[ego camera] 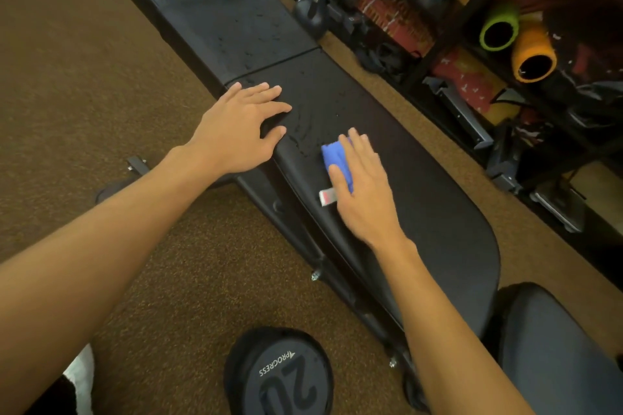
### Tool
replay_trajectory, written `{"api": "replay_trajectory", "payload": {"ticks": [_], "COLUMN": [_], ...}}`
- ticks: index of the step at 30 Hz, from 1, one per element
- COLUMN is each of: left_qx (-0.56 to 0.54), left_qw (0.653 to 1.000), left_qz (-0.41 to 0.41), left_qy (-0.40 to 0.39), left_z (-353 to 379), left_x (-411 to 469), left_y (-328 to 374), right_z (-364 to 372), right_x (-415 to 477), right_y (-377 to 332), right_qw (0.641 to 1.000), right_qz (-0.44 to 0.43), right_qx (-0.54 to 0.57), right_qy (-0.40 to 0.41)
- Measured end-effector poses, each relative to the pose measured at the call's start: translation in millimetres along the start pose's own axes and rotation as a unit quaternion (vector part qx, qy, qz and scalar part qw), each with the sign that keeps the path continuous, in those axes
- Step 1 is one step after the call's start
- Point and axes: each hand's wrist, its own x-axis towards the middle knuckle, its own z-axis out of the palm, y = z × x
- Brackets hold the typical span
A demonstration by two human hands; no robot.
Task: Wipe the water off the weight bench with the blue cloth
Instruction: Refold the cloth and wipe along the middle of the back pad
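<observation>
Pressing the cloth (332, 153) flat on the bench (421, 205) seat, your right hand (362, 192) lies over it with fingers straight; a white tag (327, 196) shows beside the thumb. Your left hand (242, 131) rests open, fingers spread, on the seat's left edge near the seam. Droplets (303, 131) sit between your hands and across the back pad (215, 10). A dumbbell (279, 374) stands on the carpet (84, 61).
</observation>
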Motion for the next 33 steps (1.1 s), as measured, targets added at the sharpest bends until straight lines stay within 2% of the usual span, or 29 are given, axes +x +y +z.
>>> {"api": "replay_trajectory", "payload": {"ticks": [2, 3, 7, 8, 11, 13, 14, 19, 21, 25, 26, 30, 31, 33], "left_qx": [0.0, 0.001, 0.007, 0.008, 0.014, 0.016, 0.017, 0.014, 0.014, 0.015, 0.013, 0.006, 0.003, -0.002], "left_qw": [1.0, 1.0, 1.0, 1.0, 1.0, 1.0, 1.0, 1.0, 1.0, 1.0, 1.0, 1.0, 1.0, 1.0], "left_qz": [0.002, 0.003, 0.005, 0.006, 0.007, 0.009, 0.009, 0.0, -0.003, -0.008, -0.009, -0.011, -0.012, -0.015], "left_qy": [-0.002, -0.005, -0.009, -0.01, -0.009, -0.008, -0.007, -0.002, -0.001, -0.003, -0.005, -0.002, -0.002, 0.003], "left_z": [-1.0, -1.5, -1.2, -0.8, -0.7, -1.3, -1.4, -0.9, -0.2, -1.8, -2.3, -3.5, -3.4, -3.0], "left_x": [-0.7, -0.9, -2.2, -2.3, -2.6, -3.1, -3.9, -6.3, -5.9, -4.6, -4.6, -3.8, -3.3, -2.2], "left_y": [-1.9, -2.8, -3.3, -2.8, -2.7, -3.9, -4.4, -2.7, -1.5, -3.1, -3.4, -3.6, -3.2, -2.7], "right_z": [-5.9, -8.2, -6.0, -2.9, 0.6, -5.6, -9.1, -4.4, 2.3, -6.0, -9.0, -1.2, 3.4, 9.1], "right_x": [-21.5, -26.4, 4.8, 12.5, 6.6, -13.6, -20.6, 18.8, 27.7, -2.8, -6.6, 25.8, 32.8, 31.1], "right_y": [11.7, 21.6, 29.2, 21.4, 0.9, 8.8, 18.9, 24.3, 5.1, 11.8, 20.5, 13.9, 3.3, -13.9], "right_qw": [0.998, 0.998, 0.995, 0.994, 1.0, 0.997, 0.996, 0.996, 0.998, 0.996, 0.997, 0.998, 0.998, 1.0], "right_qz": [-0.061, -0.058, 0.088, 0.098, 0.005, -0.071, -0.081, 0.085, 0.053, -0.08, -0.072, 0.061, 0.059, -0.004], "right_qx": [0.0, 0.002, 0.019, 0.012, 0.006, 0.007, 0.011, 0.017, 0.005, 0.017, 0.023, 0.015, 0.004, 0.0], "right_qy": [-0.016, -0.012, 0.038, 0.039, 0.007, -0.021, -0.023, 0.035, 0.022, -0.028, -0.027, 0.014, 0.014, -0.002]}}
